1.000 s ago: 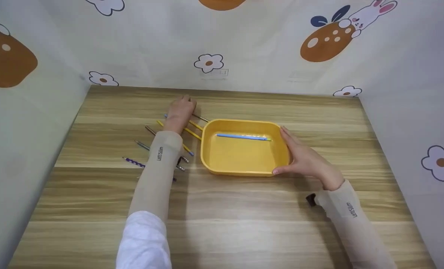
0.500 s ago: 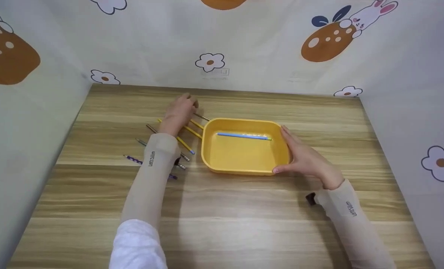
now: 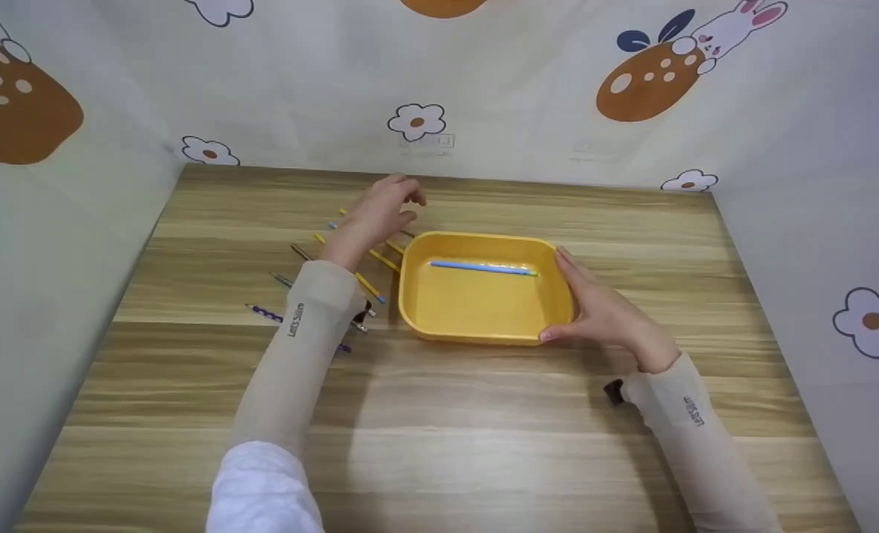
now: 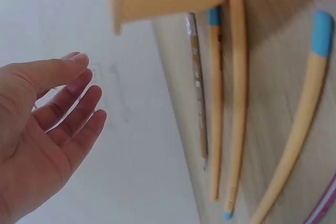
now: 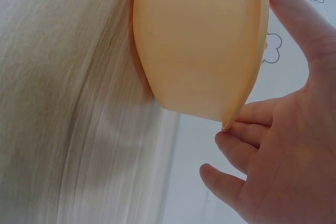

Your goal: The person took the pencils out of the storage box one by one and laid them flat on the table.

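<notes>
My left hand (image 3: 376,215) is above the pencils near the back of the table, its fingers loosely bent. In the left wrist view nothing lies between its thumb and fingers. Under and beside it are yellow pencils (image 4: 238,103), one of them with a blue end (image 4: 321,32), and a thin patterned brown pencil (image 4: 197,82). My right hand (image 3: 610,318) grips the right end of a yellow plastic box (image 3: 476,340), thumb at the near corner and fingers at the far one. One blue pencil (image 3: 484,268) lies inside the box, along its far side.
More pencils are spread left of the box, partly covered by the left forearm, among them a purple patterned one (image 3: 264,314). The wood-grain table (image 3: 484,429) is bounded at the back and sides by a printed curtain (image 3: 513,89).
My left hand has moved up and right from over the pencils toward the box's back left corner, and its fingers have spread. The right hand and the box have stayed put.
</notes>
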`<state>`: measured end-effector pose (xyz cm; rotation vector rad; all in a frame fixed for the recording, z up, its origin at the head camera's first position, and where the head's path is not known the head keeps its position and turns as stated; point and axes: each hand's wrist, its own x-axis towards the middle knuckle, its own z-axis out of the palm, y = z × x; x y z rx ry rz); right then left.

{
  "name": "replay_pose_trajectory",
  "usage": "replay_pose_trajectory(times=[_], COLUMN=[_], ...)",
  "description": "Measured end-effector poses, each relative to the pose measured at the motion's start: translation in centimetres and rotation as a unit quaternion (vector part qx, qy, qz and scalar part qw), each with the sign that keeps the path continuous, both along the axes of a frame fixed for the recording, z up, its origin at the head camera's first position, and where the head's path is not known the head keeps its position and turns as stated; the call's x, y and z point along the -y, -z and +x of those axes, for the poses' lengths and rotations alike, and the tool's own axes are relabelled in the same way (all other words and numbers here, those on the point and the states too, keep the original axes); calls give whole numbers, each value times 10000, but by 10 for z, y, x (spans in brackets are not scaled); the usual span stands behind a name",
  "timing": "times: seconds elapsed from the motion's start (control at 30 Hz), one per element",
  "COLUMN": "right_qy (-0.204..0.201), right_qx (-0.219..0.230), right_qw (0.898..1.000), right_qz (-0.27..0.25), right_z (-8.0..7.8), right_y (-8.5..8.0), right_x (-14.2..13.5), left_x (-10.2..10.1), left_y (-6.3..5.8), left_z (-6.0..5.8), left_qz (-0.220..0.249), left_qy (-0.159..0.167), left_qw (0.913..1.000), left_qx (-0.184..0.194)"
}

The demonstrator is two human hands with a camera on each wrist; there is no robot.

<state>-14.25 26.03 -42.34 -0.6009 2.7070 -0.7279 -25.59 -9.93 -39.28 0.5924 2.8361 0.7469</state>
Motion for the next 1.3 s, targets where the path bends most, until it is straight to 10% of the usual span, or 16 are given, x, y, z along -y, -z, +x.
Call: replay_pose_trajectory(times=[0.5,1.3], right_qy=[57,43], right_qx=[83,64], right_qw=[9999,10000], right_qz=[22,-53], right_z=[0,0], right_y=[1,1], right_x=[-1,0], left_x=[-27,-58], left_y=[4,28], left_z=[21,32], left_qz=[640,-759], left_qy=[669,1238], left_qw=[9940,9855], left_qx=[582,876])
